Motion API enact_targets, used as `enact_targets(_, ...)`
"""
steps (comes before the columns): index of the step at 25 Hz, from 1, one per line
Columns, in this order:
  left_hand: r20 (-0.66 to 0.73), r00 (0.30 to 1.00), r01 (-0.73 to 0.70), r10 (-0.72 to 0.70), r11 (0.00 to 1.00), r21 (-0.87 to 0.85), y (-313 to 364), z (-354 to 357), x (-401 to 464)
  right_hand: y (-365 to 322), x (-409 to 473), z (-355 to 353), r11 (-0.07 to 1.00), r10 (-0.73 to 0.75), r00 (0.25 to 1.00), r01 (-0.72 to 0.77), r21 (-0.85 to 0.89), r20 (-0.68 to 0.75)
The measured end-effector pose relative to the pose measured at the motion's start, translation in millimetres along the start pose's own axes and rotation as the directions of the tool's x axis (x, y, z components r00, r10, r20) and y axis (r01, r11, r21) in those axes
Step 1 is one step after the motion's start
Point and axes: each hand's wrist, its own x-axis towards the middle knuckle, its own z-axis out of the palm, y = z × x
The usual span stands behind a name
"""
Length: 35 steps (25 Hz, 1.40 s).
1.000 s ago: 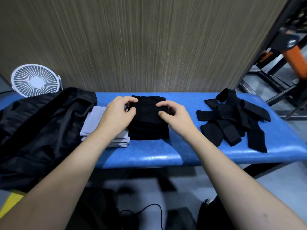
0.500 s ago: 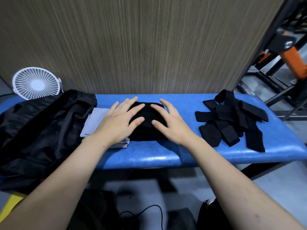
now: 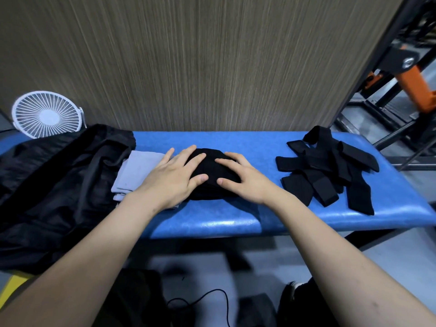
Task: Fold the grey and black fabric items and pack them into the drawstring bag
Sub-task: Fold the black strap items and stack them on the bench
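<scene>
A folded stack of black fabric (image 3: 212, 171) lies mid-bench on the blue padded bench (image 3: 236, 223). My left hand (image 3: 174, 178) presses flat on its left side, fingers straight. My right hand (image 3: 245, 178) presses flat on its right side. Beside the stack, partly under my left hand, is a folded pile of grey fabric (image 3: 134, 171). A large black drawstring bag (image 3: 54, 185) lies spread over the bench's left end. Several loose black fabric pieces (image 3: 328, 171) are heaped at the right end.
A white desk fan (image 3: 47, 114) stands behind the bag at the left. A wood-grain wall panel (image 3: 200, 62) backs the bench. Metal framing with an orange part (image 3: 410, 79) is at the far right. A black cable (image 3: 212, 300) lies on the floor below.
Both hands went from pinching the far edge of the black stack with curled fingers to lying flat on top of it. The stack now looks lower and rounder.
</scene>
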Motion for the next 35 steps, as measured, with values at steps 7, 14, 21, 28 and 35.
enact_targets(7, -0.030, 0.999, -0.012, 0.011, 1.000, -0.015, -6, -6, -2, -7, -4, 5, 1.000, -0.016, 1.000, 0.015, -0.010, -0.025)
enact_targets(14, -0.401, 0.916, -0.059, 0.020, 0.995, -0.086, 9, -18, 7, -2, -26, -13, 0.996, -0.047, 0.988, 0.035, -0.083, -0.145)
enact_targets(21, -0.503, 0.851, -0.244, 0.153, 0.962, -0.120, 60, -18, 19, 16, -67, -46, 0.988, -0.082, 0.963, 0.045, -0.145, -0.256)
enact_targets(28, -0.427, 0.869, -0.342, 0.250, 0.927, -0.154, 115, 6, 44, 48, -113, -78, 0.987, 0.000, 0.952, -0.048, -0.152, -0.305)
enact_targets(35, -0.277, 0.931, -0.301, 0.237, 0.928, -0.218, 171, 32, 63, 85, -146, -102, 0.975, 0.068, 0.923, -0.142, -0.172, -0.378)
